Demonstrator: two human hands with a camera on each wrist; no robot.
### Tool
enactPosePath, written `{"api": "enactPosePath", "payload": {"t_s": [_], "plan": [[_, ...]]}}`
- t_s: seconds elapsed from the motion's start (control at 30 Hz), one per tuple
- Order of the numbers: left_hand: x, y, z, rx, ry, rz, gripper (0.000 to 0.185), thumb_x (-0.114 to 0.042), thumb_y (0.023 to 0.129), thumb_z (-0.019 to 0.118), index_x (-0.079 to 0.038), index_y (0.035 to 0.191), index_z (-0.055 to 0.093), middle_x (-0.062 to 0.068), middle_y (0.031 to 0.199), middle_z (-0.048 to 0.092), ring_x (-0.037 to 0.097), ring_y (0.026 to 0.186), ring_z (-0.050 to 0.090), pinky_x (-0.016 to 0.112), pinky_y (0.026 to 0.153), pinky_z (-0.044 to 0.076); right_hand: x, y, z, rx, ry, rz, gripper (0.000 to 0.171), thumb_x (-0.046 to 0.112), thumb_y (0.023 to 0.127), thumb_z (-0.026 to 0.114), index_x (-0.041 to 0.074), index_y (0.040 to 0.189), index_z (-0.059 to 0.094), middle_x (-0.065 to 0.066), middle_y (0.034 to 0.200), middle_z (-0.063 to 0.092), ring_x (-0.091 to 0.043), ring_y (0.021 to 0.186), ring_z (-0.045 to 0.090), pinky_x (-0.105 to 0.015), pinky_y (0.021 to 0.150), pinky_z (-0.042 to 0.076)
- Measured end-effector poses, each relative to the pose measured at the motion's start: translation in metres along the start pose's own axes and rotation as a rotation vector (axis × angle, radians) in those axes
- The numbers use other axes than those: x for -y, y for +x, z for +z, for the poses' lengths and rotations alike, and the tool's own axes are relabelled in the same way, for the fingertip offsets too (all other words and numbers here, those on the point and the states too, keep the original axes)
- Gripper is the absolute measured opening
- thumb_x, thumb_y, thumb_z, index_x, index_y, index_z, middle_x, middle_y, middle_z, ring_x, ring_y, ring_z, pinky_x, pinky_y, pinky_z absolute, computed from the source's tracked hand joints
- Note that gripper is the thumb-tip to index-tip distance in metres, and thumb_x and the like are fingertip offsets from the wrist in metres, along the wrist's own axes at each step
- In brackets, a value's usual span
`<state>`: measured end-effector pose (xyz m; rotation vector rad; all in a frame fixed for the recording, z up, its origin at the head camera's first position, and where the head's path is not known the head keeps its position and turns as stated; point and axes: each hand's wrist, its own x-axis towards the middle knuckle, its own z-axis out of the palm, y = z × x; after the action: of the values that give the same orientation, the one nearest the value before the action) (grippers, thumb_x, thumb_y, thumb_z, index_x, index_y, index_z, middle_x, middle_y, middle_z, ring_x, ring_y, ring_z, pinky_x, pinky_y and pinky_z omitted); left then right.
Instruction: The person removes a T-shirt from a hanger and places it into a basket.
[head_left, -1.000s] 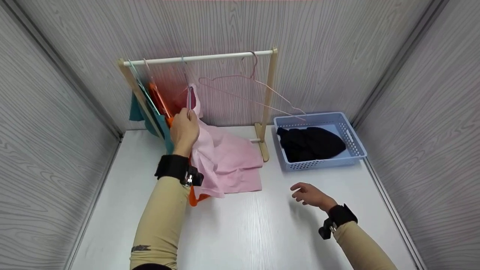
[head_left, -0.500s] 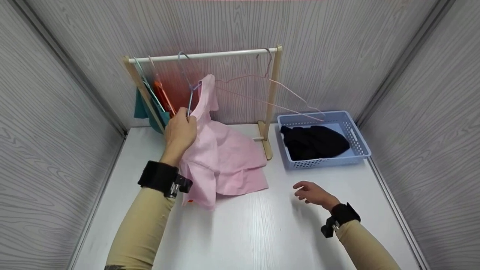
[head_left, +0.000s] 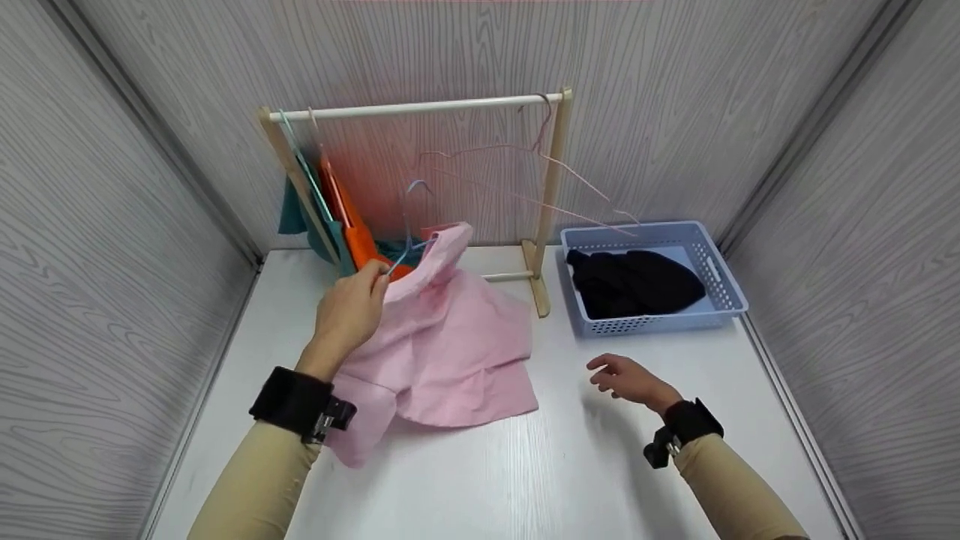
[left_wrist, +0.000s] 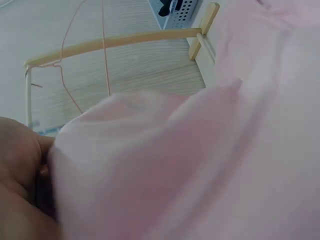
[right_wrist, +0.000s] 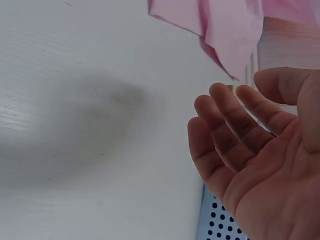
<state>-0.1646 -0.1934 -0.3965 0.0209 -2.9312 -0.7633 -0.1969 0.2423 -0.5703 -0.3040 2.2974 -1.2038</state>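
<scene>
My left hand (head_left: 349, 311) grips one shoulder of a blue wire hanger (head_left: 409, 244) that carries a pink shirt (head_left: 465, 345). The hanger's hook stands free in the air, below the rack's rail and off it. Cloth falls from the hanger toward the table, and in the left wrist view the pink shirt (left_wrist: 165, 150) covers most of the picture, hiding the fingertips. Over the table, in front of the basket, hovers my right hand (head_left: 630, 381), its fingers loosely bent around nothing; the right wrist view shows its bare palm (right_wrist: 280, 185).
A small clothes rack (head_left: 420, 109) stands at the back. On its left hang an orange garment (head_left: 360, 236) and a teal garment (head_left: 294, 210); at its right end hangs a bare pink hanger (head_left: 541, 154). A blue basket (head_left: 652, 327) at the right holds black cloth (head_left: 634, 283).
The blue hanger with the pink shirt has come off the rail, moving down and toward me in my left hand. My right hand has barely moved.
</scene>
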Motion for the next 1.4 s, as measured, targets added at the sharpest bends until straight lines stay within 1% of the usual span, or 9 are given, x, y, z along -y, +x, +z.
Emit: {"api": "enactPosePath", "payload": {"t_s": [0.13,0.23,0.37,0.43,0.6,0.9,1.17,1.27,1.4], "plan": [[-0.006,-0.004,-0.001,0.014,-0.012,0.103,0.024,-0.026,0.104,0.045,-0.013,0.119,0.058,0.012,0.101,0.067,0.029,0.081,0.059,0.042,0.072,0.049,0.016,0.0,-0.007,-0.124,-0.138,-0.153,0.028,0.011,0.098,0.055,0.0,0.123,0.059,-0.019,0.107,0.067,-0.03,0.097,0.064,-0.037,0.077,0.052],[-0.013,-0.006,0.002,0.024,-0.052,0.167,0.025,-0.029,0.104,0.044,-0.014,0.115,0.06,0.008,0.084,0.063,0.026,0.072,0.056,0.036,0.066,0.045,0.04,-0.001,-0.009,-0.311,-0.195,-0.314,0.029,0.009,0.097,0.057,0.001,0.125,0.059,-0.018,0.113,0.067,-0.028,0.102,0.064,-0.041,0.084,0.052],[-0.026,-0.007,0.008,0.048,-0.108,0.209,0.025,-0.037,0.102,0.046,-0.02,0.109,0.063,0.002,0.076,0.057,0.021,0.071,0.053,0.031,0.065,0.039,0.08,-0.003,-0.011,-0.575,-0.258,-0.554,0.045,0.013,0.092,0.066,0.004,0.134,0.053,-0.017,0.126,0.059,-0.028,0.116,0.054,-0.046,0.097,0.042],[-0.034,-0.006,0.011,0.077,-0.132,0.229,0.024,-0.039,0.102,0.048,-0.022,0.107,0.063,0.001,0.08,0.059,0.021,0.076,0.054,0.032,0.069,0.04,0.097,-0.004,-0.013,-0.641,-0.296,-0.647,0.05,0.015,0.091,0.069,0.005,0.137,0.052,-0.017,0.131,0.057,-0.03,0.122,0.05,-0.051,0.103,0.035],[-0.056,0.002,0.022,0.128,-0.165,0.317,0.021,-0.037,0.102,0.048,-0.021,0.104,0.061,0.0,0.083,0.06,0.019,0.08,0.055,0.031,0.071,0.043,0.119,-0.008,-0.019,-0.638,-0.358,-0.719,0.039,0.017,0.096,0.061,0.007,0.133,0.056,-0.011,0.116,0.067,-0.027,0.111,0.059,-0.051,0.102,0.038],[-0.078,0.007,0.037,0.206,-0.251,0.439,0.02,-0.033,0.104,0.045,-0.018,0.104,0.059,0.0,0.079,0.055,0.016,0.076,0.053,0.029,0.069,0.044,0.117,-0.026,-0.043,-0.619,-0.237,-0.822,0.013,0.002,0.09,0.066,0.009,0.098,0.074,-0.003,0.086,0.067,-0.008,0.077,0.053,-0.016,0.07,0.042],[-0.103,0.011,0.05,0.207,-0.127,0.514,0.025,-0.029,0.103,0.049,-0.016,0.118,0.063,0.001,0.102,0.069,0.018,0.091,0.063,0.036,0.089,0.053,0.115,-0.04,-0.046,-0.663,-0.218,-0.739,0.005,0.003,0.086,0.07,0.006,0.088,0.067,-0.001,0.081,0.062,-0.004,0.071,0.048,-0.013,0.063,0.039],[-0.112,0.012,0.059,0.21,-0.118,0.53,0.02,-0.027,0.102,0.051,-0.013,0.11,0.063,0.004,0.095,0.067,0.02,0.086,0.061,0.035,0.083,0.053,0.109,-0.041,-0.043,-0.664,-0.208,-0.703,0.005,0.006,0.087,0.07,0.004,0.087,0.066,-0.003,0.082,0.062,-0.004,0.072,0.048,-0.013,0.064,0.039],[-0.117,0.013,0.069,0.229,-0.207,0.558,0.017,-0.026,0.102,0.051,-0.012,0.101,0.061,0.003,0.083,0.059,0.017,0.079,0.055,0.029,0.075,0.049,0.095,-0.042,-0.042,-0.631,-0.186,-0.694,0.004,0.003,0.086,0.069,0.003,0.088,0.066,-0.006,0.082,0.063,-0.008,0.073,0.05,-0.013,0.066,0.04]]}}
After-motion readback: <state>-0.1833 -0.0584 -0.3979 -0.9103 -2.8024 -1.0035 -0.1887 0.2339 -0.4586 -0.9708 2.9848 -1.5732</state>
